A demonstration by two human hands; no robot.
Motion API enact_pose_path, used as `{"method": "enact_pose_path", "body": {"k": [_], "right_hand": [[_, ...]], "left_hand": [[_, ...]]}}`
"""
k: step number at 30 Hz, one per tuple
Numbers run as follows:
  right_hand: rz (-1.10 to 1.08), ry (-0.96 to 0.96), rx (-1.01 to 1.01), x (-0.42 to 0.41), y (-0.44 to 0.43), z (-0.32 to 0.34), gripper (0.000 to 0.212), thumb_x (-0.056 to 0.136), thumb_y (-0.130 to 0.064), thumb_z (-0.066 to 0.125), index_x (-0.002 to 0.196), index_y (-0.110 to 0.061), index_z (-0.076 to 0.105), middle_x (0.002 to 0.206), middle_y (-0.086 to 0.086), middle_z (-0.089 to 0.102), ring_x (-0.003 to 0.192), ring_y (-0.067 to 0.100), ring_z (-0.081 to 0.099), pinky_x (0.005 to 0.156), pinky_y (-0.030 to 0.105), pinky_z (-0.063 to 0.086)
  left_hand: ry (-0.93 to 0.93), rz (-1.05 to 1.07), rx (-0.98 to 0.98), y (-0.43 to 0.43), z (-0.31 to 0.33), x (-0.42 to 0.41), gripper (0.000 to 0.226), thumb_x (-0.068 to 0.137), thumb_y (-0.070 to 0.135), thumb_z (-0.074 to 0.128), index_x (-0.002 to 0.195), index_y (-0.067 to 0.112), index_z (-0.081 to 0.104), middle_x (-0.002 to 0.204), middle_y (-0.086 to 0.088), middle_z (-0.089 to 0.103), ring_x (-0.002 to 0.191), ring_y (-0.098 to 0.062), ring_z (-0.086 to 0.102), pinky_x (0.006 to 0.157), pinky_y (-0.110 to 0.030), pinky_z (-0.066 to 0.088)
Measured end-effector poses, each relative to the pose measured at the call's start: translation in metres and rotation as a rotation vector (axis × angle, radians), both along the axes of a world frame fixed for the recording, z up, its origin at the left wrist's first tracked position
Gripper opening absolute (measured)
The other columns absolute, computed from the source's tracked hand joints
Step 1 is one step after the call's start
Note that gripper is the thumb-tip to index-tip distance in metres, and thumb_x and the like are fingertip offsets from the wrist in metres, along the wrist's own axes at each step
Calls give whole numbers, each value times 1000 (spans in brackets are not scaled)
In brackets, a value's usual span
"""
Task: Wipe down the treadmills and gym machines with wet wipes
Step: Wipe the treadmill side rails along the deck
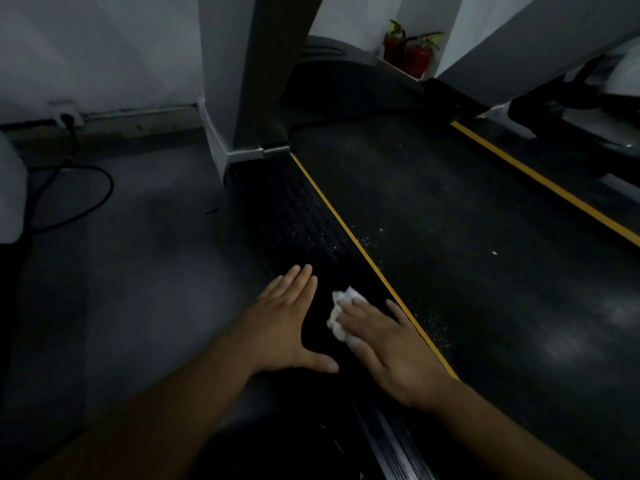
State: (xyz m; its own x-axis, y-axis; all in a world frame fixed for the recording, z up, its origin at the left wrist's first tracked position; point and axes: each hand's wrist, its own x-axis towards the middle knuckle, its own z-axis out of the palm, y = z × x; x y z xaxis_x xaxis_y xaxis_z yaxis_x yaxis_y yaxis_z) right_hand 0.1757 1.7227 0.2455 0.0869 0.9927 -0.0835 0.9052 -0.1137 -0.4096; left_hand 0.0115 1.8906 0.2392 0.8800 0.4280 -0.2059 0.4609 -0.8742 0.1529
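A treadmill lies in front of me, its dark belt (450, 244) edged by yellow lines. Its left black ribbed side rail (298, 220) runs from the grey upright down to my hands. My left hand (291, 320) rests flat on that rail, fingers straight and thumb spread. Just to its right, my right hand (391, 344) presses a crumpled white wet wipe (341, 311) onto the rail with flat fingers. Part of the wipe is hidden under the fingers. White specks dot the rail and belt ahead.
The treadmill's grey upright post (235, 81) rises at the upper centre. A black cable (86, 199) loops over the grey floor on the left, leading to a wall socket (65, 114). Two red fire extinguishers (412, 51) stand at the back. Another machine (571, 109) sits at the right.
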Motion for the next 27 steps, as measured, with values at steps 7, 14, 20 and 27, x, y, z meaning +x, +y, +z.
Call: {"method": "enact_pose_path", "body": {"k": [7,14,20,27], "right_hand": [[144,-2,-34,-21,-20,0,68,100,-66,5,159,-38,24,165,-22,11,151,-6,-5,124,34,-6],[-135,-69,-32,-23,-24,-3,85,89,-76,-12,160,-39,14,165,-23,0,150,-6,-14,125,42,-5],[-266,-91,-24,12,-32,-4,76,92,-73,-2,159,-41,14,164,-24,-2,150,-8,-12,126,45,-1],[-59,-73,-45,-5,-48,-5,75,95,-69,-4,160,-38,16,165,-24,0,149,-8,-12,124,35,-8]], "left_hand": [[34,8,-12,-4,5,-2,148,54,103,35,160,13,-15,164,-2,-31,149,-13,-32,122,-30,-17],[27,65,-33,-12,4,6,151,48,105,22,161,12,-14,164,-4,-32,149,-16,-34,124,-35,-15],[59,95,-43,-19,9,9,149,50,102,27,160,11,-16,163,-5,-33,148,-18,-34,123,-35,-16],[49,88,-40,-18,8,9,149,51,103,27,161,12,-15,163,-5,-33,148,-17,-34,120,-33,-18]]}}
